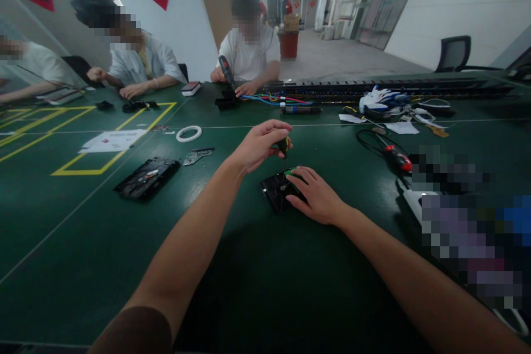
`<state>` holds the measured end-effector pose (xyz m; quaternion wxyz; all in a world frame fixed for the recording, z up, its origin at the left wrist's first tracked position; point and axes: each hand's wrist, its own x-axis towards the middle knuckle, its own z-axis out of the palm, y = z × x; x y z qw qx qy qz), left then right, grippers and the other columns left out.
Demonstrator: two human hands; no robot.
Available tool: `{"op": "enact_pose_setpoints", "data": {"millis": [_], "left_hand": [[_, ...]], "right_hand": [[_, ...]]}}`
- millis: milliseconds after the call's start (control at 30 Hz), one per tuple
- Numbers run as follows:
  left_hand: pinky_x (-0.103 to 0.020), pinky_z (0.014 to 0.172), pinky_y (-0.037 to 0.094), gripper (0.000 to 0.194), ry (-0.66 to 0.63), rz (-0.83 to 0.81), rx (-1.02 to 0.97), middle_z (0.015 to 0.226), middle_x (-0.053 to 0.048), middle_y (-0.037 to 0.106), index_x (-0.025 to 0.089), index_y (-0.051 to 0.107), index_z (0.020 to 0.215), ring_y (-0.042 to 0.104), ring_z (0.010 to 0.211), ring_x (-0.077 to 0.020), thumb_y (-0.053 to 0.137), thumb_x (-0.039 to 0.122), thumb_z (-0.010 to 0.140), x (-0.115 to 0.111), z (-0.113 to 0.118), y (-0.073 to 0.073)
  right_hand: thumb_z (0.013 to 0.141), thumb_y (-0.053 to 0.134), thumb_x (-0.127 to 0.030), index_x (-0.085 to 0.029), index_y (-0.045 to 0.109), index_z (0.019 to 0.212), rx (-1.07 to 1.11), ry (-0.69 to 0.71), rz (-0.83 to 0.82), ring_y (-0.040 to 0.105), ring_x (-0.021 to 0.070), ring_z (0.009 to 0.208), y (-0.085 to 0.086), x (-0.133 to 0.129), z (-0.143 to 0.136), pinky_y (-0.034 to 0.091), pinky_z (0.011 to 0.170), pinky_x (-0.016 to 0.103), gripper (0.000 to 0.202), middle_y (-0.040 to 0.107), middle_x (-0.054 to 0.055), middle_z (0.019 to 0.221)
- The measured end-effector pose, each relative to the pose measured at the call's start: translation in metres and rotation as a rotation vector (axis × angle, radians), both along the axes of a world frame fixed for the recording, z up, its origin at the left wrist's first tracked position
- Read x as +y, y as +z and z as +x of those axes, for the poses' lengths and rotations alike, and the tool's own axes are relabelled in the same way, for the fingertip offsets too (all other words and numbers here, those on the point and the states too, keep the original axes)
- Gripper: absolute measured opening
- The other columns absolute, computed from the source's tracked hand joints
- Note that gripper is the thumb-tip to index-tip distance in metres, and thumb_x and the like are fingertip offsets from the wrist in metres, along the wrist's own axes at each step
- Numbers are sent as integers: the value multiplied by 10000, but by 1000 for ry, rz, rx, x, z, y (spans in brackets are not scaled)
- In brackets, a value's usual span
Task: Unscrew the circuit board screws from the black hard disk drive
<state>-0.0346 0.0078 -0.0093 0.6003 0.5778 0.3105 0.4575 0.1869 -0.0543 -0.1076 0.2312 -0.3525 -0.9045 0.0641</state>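
Note:
My left hand [265, 146] is closed around a small screwdriver [283, 146] with a black and yellow handle. It is held upright, its thin shaft pointing down at a flat black device [274, 192]. A strip of green circuit board shows along the device's far edge. Over the right side of that device lies my right hand [317, 193], its fingers on the far edge and the thumb on top, gripping it against the table. The exact spot under the screwdriver's tip is too small to make out. Left of my hands are another black casing [147, 177] and a loose circuit board [198, 156].
A white tape roll [189, 133] and papers [113, 141] lie on the green table [290, 282]. At right are a red and black screwdriver [398, 159], gloves [384, 100] and cables. Across the table a person [249, 50] holds a power screwdriver [226, 70]; others sit at left.

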Motion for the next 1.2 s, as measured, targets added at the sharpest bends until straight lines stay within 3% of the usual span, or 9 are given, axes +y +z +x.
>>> {"op": "enact_pose_setpoints", "data": {"millis": [67, 233, 533, 700, 867, 967, 1200], "left_hand": [[-213, 610, 527, 228, -33, 11, 22, 914, -50, 706, 195, 712, 1126, 688, 831, -141, 698, 313, 932, 0, -1, 0], [-197, 599, 520, 202, -41, 44, 53, 970, -74, 701, 156, 754, 963, 652, 816, -121, 712, 351, 930, 0, 0, -1], [-197, 563, 503, 313, 48, 101, 122, 910, -59, 721, 163, 638, 852, 652, 723, -101, 805, 427, 871, 0, 1, 0], [-214, 618, 537, 369, -5, 85, 87, 959, -99, 761, 166, 572, 899, 732, 874, -164, 830, 425, 857, -3, 2, -2], [-197, 575, 491, 304, -32, 144, 124, 878, -63, 731, 176, 683, 1054, 701, 797, -138, 748, 444, 926, -1, 3, -2], [-213, 572, 489, 343, -34, 78, 112, 912, -87, 720, 164, 742, 1051, 698, 832, -156, 650, 485, 973, 2, 3, -3], [-247, 616, 529, 264, -54, -13, 6, 971, -128, 723, 129, 753, 1007, 702, 930, -211, 591, 333, 960, 4, 0, -3]], "right_hand": [[1056, 490, -529, -208, 533, 1483, -6, -4, 2, 426, 380, 1463, 0, 0, 0, 411, 1190, 656, 536, 551, 160, 1483], [1055, 485, -546, -184, 538, 1477, -24, -8, 4, 422, 381, 1466, -1, 1, 0, 398, 1202, 652, 558, 543, 169, 1486], [1053, 493, -536, -211, 537, 1483, -5, -2, 4, 428, 384, 1461, 1, 0, 0, 408, 1189, 667, 541, 554, 161, 1479], [1056, 489, -540, -189, 544, 1474, -18, -7, 10, 428, 375, 1460, 1, 0, 0, 398, 1210, 635, 548, 549, 160, 1484], [1056, 487, -545, -212, 540, 1476, -11, -12, 8, 432, 381, 1458, 1, 0, 0, 420, 1185, 656, 539, 550, 153, 1480], [1055, 490, -542, -200, 535, 1477, -14, 0, 3, 432, 378, 1458, 1, 0, 0, 409, 1198, 646, 545, 553, 160, 1475], [1052, 495, -541, -197, 535, 1482, -21, -17, -11, 421, 387, 1466, 1, 0, 0, 416, 1187, 652, 552, 545, 167, 1492]]}}
